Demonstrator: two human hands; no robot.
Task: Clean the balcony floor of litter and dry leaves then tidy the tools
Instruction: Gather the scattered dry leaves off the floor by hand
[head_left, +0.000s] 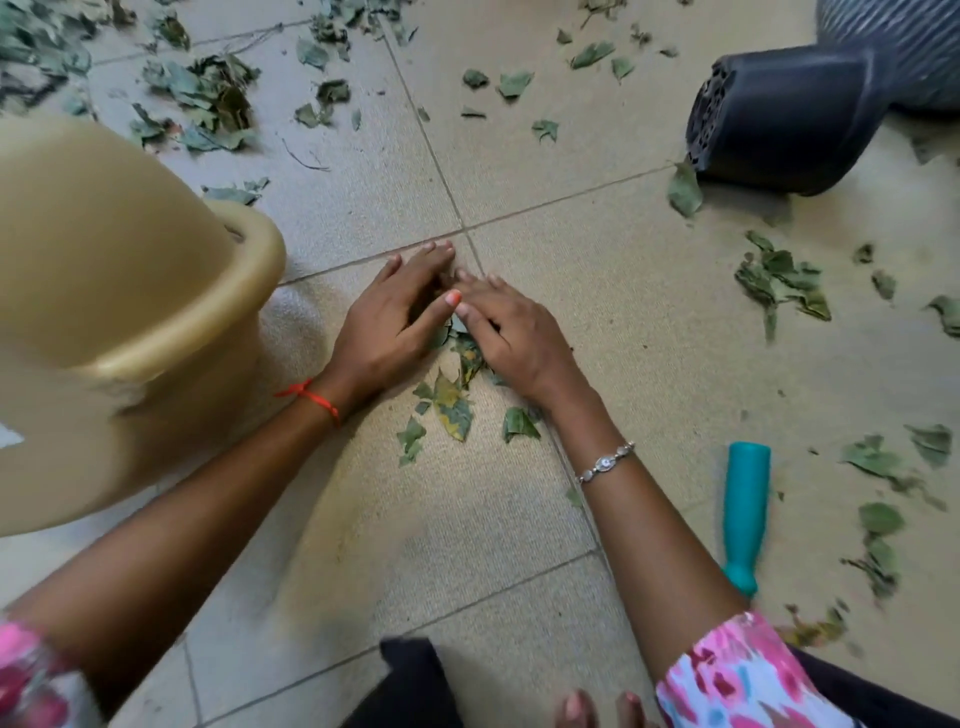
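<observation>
Leaves lie on floor, under and between hands. Left hand, right hand: fingers flat on pile, grip loose, nothing held. Leaves look light, dry, crumbly. I would scoop from both sides, squeeze softly. Bin near left hand.

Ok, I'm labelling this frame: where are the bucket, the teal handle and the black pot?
bucket (265, 275), head view, rim.
teal handle (745, 514), head view, middle.
black pot (789, 114), head view, side wall.
</observation>
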